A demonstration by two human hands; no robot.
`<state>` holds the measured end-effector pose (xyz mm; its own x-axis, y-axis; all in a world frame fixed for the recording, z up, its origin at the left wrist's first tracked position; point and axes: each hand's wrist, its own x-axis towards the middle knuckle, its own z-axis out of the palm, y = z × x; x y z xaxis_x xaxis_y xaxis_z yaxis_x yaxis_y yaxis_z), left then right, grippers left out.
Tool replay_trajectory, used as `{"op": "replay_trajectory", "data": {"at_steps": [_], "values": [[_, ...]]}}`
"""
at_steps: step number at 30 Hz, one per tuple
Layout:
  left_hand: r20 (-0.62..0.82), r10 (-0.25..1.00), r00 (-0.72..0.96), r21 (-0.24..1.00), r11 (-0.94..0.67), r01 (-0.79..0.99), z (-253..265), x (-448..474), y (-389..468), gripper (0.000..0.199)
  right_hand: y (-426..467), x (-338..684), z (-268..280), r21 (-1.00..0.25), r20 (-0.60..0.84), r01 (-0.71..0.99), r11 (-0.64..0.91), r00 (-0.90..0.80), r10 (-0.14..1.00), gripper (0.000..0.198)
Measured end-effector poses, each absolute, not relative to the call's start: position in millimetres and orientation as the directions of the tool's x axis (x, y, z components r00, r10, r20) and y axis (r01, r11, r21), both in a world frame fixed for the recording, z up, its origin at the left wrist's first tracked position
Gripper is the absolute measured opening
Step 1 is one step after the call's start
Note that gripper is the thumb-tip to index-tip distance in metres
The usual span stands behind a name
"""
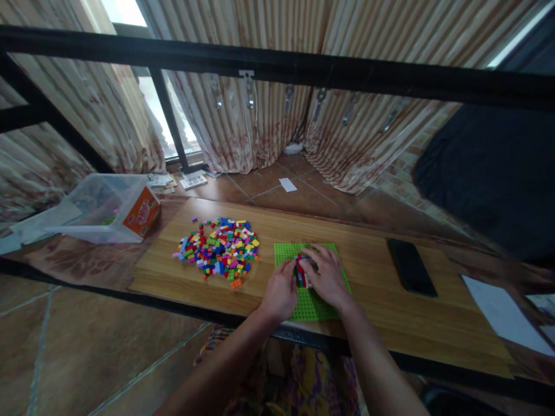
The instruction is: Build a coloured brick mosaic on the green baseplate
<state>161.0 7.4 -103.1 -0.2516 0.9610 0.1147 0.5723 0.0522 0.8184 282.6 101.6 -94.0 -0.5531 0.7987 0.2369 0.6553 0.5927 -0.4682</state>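
A green studded baseplate (314, 312) lies on the wooden board, and a small build of red, white and blue toy bricks (300, 269) stands on it. My left hand (281, 290) is closed, its thumb and fingertips against the left side of the bricks. From the right, my right hand (326, 276) bends over the same bricks with its thumb and fingers closed around them. Both hands partly hide the build, so its full shape does not show. To the left of the baseplate spreads a pile of loose multicoloured bricks (223, 248).
A clear plastic box (104, 216) with an orange label stands left of the wooden board (368, 323). A black phone (411, 267) lies to the right, with white paper (505, 312) beyond it. A dark metal rail (277, 63) with hanging hooks crosses above the table.
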Motion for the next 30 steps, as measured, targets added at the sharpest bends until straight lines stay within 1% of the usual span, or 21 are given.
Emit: {"op": "replay_trajectory", "data": {"at_steps": [5,9,17,21,25,30], "values": [[0.135,0.96,-0.246,0.825,0.028,0.564,-108,159,9,0.045,111,293,-98,-0.48,0.183,0.566,0.67,-0.682,0.708,0.049],[0.138,0.961,-0.239,0.832,0.018,0.555,-107,158,9,0.046,118,293,-96,-0.49,0.149,0.538,0.686,-0.723,0.674,0.048],[0.175,0.959,-0.222,0.821,-0.018,0.57,-109,159,8,0.047,120,295,-97,-0.536,0.152,0.51,0.672,-0.725,0.672,0.043],[0.179,0.959,-0.219,0.799,-0.012,0.602,-112,161,7,0.046,121,296,-96,-0.571,0.128,0.495,0.654,-0.734,0.667,0.045],[0.196,0.958,-0.211,0.802,-0.033,0.596,-115,162,7,0.045,121,295,-93,-0.603,0.106,0.48,0.637,-0.743,0.66,0.044],[0.183,0.961,-0.206,0.792,-0.02,0.611,-118,163,6,0.05,121,292,-89,-0.626,0.082,0.485,0.61,-0.738,0.67,0.042]]}}
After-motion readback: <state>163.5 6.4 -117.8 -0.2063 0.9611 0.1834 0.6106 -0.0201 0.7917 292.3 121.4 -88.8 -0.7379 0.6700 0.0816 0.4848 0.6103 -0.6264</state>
